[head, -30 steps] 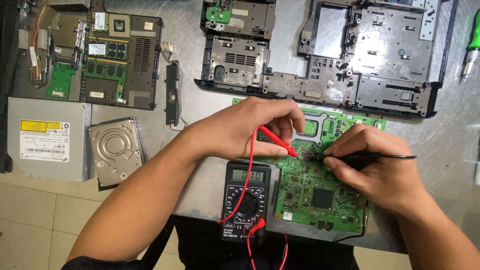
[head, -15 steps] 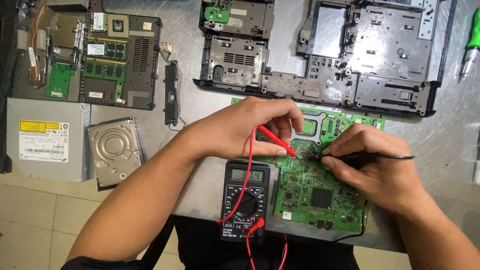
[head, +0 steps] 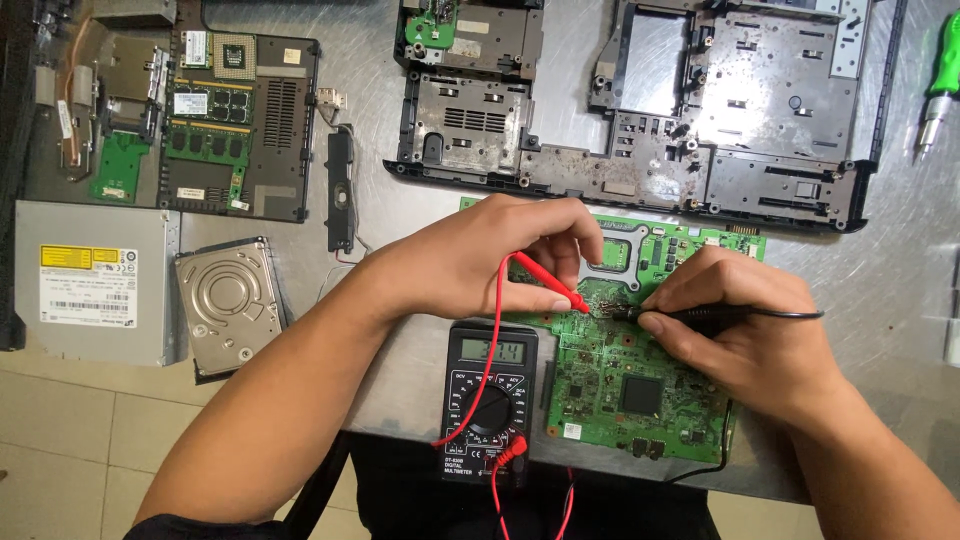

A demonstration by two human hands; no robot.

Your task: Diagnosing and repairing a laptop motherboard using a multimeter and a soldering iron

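Note:
My left hand [head: 490, 260] pinches a red multimeter probe [head: 548, 284], its tip resting on a green circuit board [head: 640, 380] that lies on the metal table. My right hand [head: 740, 335] holds a black probe [head: 700, 314], whose tip touches the board close beside the red tip. A black multimeter [head: 488, 395] with a dial and a small display sits just left of the board, at the table's near edge. Its red lead loops up to my left hand.
A stripped laptop base [head: 640, 130] lies beyond the board. At left are an opened laptop part with memory modules [head: 210, 120], a hard drive [head: 225, 300], a silver optical drive [head: 95, 285] and a slim black speaker [head: 340, 205]. A green-handled screwdriver [head: 938, 90] lies far right.

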